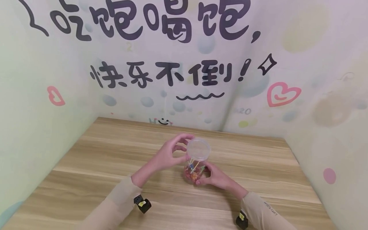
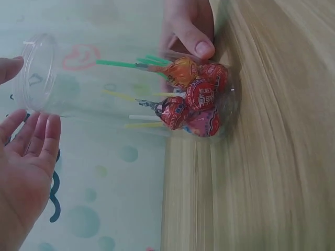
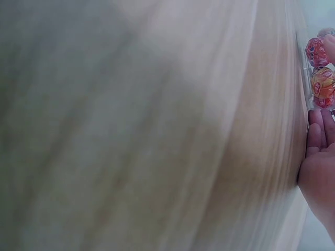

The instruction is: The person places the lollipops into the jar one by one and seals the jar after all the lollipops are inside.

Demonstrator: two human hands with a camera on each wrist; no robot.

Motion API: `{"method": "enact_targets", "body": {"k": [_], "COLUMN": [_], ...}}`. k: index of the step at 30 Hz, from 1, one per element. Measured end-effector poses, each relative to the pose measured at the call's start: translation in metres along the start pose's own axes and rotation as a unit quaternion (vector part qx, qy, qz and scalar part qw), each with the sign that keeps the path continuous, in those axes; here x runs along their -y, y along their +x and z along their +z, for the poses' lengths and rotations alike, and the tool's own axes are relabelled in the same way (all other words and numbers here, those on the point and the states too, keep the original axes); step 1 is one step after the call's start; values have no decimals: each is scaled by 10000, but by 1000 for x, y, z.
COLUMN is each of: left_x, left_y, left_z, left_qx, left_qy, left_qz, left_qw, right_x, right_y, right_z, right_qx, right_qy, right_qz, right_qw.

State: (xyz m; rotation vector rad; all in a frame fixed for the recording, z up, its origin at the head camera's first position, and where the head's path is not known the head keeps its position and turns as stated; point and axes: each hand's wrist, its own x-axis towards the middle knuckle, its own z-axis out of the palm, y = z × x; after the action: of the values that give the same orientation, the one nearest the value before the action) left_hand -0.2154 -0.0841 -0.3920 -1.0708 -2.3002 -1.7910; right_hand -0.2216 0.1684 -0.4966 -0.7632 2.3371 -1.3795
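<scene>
A tall clear plastic jar (image 2: 112,112) stands upright on the wooden table, with several wrapped lollipops (image 2: 201,94) in its lower part. Their wrappers are red, orange and pink; green, yellow and white sticks point up. A clear round lid (image 1: 199,149) sits on the jar's top. My left hand (image 1: 169,153) holds the lid's rim from the left, thumb on one side and fingers on the other. Low on the jar's right side, my right hand (image 1: 217,177) grips the wall, its thumb toward me. In the right wrist view only part of that hand (image 3: 322,162) shows.
The wood-grain table (image 1: 115,153) extends around the jar on every side. Behind it rises a wall (image 1: 138,105) with black lettering and pink hearts, and side walls flank the table. A black camera band (image 1: 142,204) sits at each wrist.
</scene>
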Motion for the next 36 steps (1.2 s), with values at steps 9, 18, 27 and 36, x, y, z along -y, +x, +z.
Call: {"method": "enact_targets", "body": {"k": [9,18,27,36], "left_x": [2,2,3,2], "left_y": [0,0,2,-5], "left_z": [6,2,2,11], "left_qx": [-338,-137,6,-691], "left_qy": [149,254,259,-307], "left_qz": [-12,67,224,-102], "left_qw": [9993,9996,9994,9971], "right_x": [-1,2,1,2], "right_y": [-2,-3,-1,1], "right_z": [-2,-1,-1,0], "right_qx": [2,-15,-15,43], "right_qy": [-58,-13,-120,-81], "right_qz": [-2,63,171,210], "right_qw": [10000,10000,9998,9997]}}
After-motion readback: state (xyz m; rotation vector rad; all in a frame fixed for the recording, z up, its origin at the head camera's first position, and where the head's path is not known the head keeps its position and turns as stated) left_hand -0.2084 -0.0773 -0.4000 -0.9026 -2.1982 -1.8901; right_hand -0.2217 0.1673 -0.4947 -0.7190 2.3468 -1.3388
